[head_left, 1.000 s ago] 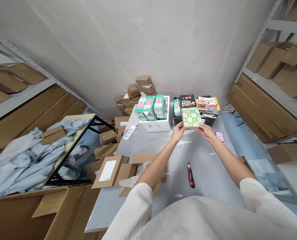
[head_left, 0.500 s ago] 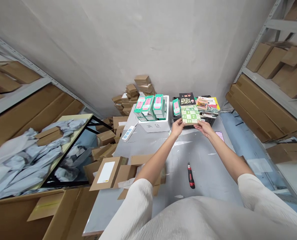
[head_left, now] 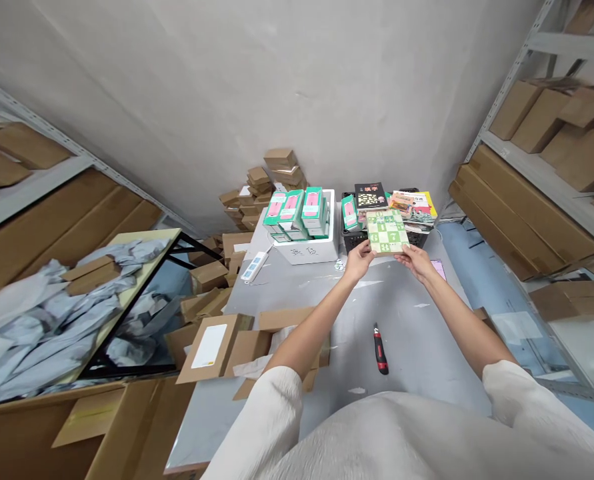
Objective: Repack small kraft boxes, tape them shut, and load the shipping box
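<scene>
A green-and-white checkered book (head_left: 387, 231) with numbers on its cover is held up between my two hands, in front of the black crate (head_left: 354, 240). My left hand (head_left: 359, 260) pinches its near left corner. Its near right corner is gripped by my right hand (head_left: 415, 261). Just behind lies a black book (head_left: 371, 196) on the crate, beside a pile of colourful books (head_left: 415, 204). A green-and-pink box (head_left: 349, 213) stands in the crate's left end. On the table nearer to me lies a red-and-black utility knife (head_left: 381, 350).
Left of the crate stands a white foam box (head_left: 307, 252) with several green-and-pink boxes. A power strip (head_left: 255, 267) lies beside it. Opened cardboard boxes (head_left: 247, 347) cover the table's left front. A phone (head_left: 437, 269) lies at right. Shelves with cartons (head_left: 541, 120) flank both sides.
The checkered book has shifted slightly right relative to the crate, with both hands still on it, and shows more of the black book behind. The view has moved a little.
</scene>
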Demonstrator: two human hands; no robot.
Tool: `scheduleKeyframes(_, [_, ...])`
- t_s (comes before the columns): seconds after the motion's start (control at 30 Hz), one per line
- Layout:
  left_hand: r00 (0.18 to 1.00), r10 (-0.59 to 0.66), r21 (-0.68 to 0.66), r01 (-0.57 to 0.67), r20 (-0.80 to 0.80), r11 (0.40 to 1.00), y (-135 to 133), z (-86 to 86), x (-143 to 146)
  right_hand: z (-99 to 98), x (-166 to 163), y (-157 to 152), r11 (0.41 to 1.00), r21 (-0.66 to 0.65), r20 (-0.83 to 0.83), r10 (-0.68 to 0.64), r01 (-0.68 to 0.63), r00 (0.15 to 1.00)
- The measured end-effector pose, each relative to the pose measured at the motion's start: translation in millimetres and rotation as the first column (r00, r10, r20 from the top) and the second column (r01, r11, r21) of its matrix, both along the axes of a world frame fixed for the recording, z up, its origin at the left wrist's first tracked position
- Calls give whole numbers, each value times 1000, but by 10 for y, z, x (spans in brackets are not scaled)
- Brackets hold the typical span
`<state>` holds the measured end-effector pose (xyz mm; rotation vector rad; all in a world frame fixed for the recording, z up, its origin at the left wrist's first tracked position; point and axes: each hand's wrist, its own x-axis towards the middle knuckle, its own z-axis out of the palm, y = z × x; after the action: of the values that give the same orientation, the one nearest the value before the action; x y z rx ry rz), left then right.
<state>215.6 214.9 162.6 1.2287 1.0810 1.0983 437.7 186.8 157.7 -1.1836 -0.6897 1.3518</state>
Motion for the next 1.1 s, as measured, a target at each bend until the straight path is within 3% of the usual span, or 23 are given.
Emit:
scheduleKeyframes(0.27, [999,-31,17,30,16,999,303,168,602,114,515,368,986,61,-23,-157,158,987])
scheduleKeyframes(0.5, [1000,-13,-19,12,-26,1000,395,-49,645,15,686,1012,974,3,-3,-225,225,974])
scheduleKeyframes(0.63, [999,-10,-20,9,-47,1000,437,-199,558,-97,671,1326,975,49,202,-220,215,954])
scheduleKeyframes(0.77, [996,-15,-36,12,-87,999,447,-306,488,-186,697,1555,973,122,494,-233,198,838])
scheduleKeyframes(0.93, [994,-21,-52,15,-112,999,435,-388,403,-267,799,1569,984,130,615,-175,120,769])
scheduleKeyframes(1.1, [991,-5,-45,-1,-133,999,373,-408,329,-377,837,1186,983,122,636,-182,136,750])
